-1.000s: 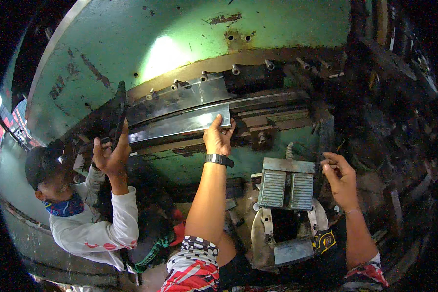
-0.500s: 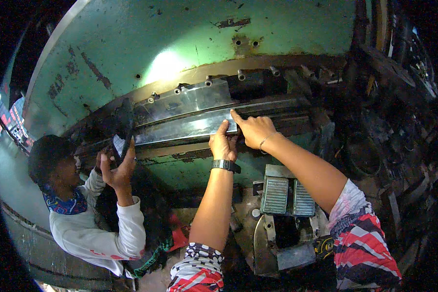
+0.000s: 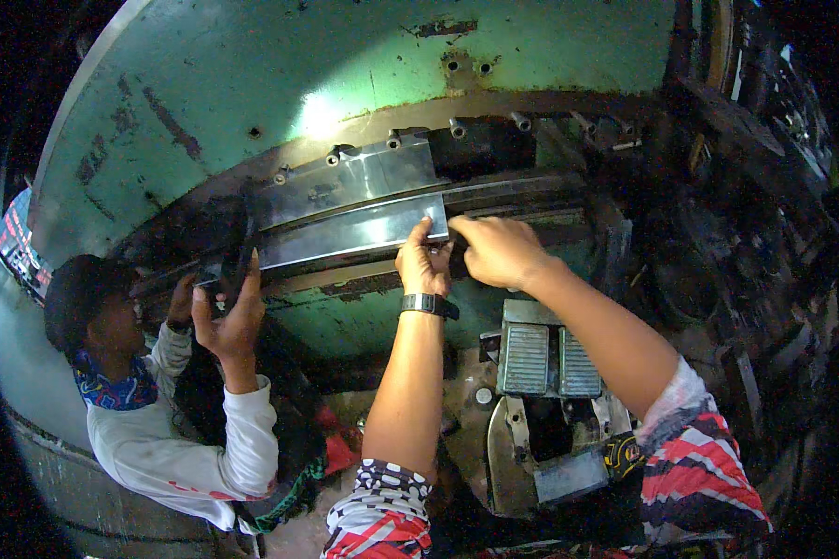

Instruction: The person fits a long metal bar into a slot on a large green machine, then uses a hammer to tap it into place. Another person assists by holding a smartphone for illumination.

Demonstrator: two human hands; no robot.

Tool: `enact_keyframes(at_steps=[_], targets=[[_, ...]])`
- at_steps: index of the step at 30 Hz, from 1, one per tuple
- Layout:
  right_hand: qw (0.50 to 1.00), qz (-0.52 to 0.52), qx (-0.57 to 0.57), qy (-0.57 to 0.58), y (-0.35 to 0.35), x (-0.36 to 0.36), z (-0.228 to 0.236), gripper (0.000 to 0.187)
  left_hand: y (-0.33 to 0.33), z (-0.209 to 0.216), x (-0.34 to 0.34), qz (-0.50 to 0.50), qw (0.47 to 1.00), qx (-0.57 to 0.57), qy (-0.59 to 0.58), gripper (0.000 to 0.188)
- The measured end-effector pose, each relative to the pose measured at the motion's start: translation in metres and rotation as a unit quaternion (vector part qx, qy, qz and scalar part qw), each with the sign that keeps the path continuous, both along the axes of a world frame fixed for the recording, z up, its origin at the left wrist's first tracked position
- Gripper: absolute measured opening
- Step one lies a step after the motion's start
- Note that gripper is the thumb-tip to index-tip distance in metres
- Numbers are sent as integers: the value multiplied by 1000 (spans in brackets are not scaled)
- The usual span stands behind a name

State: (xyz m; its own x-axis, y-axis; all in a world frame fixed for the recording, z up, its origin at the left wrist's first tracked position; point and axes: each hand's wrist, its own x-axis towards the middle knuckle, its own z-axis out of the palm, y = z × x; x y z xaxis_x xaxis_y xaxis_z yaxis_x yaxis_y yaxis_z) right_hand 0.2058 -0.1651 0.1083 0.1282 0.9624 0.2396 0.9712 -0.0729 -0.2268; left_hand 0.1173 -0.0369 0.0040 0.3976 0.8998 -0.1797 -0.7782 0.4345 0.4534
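Note:
A shiny flat sheet-metal strip (image 3: pixel 345 231) lies across the slot of a large green machine. My left hand (image 3: pixel 423 265), with a watch on the wrist, grips its right end, thumb on top and fingers beneath. At the same end, my right hand (image 3: pixel 503 252) has its index fingertip against or just beside the strip's edge. Its other fingers are curled, and whether they hold anything is hidden. Just behind the strip, a second shiny metal plate (image 3: pixel 354 179) sits under a row of bolts (image 3: pixel 393 140).
On the left a person (image 3: pixel 168 429) in a white long-sleeved top raises both hands by the strip's far end, around a dark object. The green machine panel (image 3: pixel 252 84) rises behind. Below my arms stands a pair of ribbed foot pedals (image 3: pixel 524 359). Dark metal parts crowd the right.
My right index finger has gone from pointing on the strip's top to its right end, more bent. My left hand keeps its grip. The view has shifted slightly.

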Motion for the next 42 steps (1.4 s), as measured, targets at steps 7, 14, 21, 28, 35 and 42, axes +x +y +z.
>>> enact_keyframes(at_steps=[7,14,21,28,35,42], targets=[[958,-59,116,254,-168,49,-16,38,18,18,-26,33,996,65,59,31],[875,-206,-93,428,-243,56,-62,61,22,27,-20,67,995,42,67,23],[891,-177,-169,382,-232,43,-69,87,19,45,-19,40,996,57,56,25],[867,-163,-188,431,-228,56,-61,98,45,32,-6,76,992,56,88,26],[821,-151,-165,526,-257,34,-81,59,11,25,4,78,989,83,95,25],[832,-151,-138,515,-260,49,-110,44,21,12,11,61,992,83,76,24]])
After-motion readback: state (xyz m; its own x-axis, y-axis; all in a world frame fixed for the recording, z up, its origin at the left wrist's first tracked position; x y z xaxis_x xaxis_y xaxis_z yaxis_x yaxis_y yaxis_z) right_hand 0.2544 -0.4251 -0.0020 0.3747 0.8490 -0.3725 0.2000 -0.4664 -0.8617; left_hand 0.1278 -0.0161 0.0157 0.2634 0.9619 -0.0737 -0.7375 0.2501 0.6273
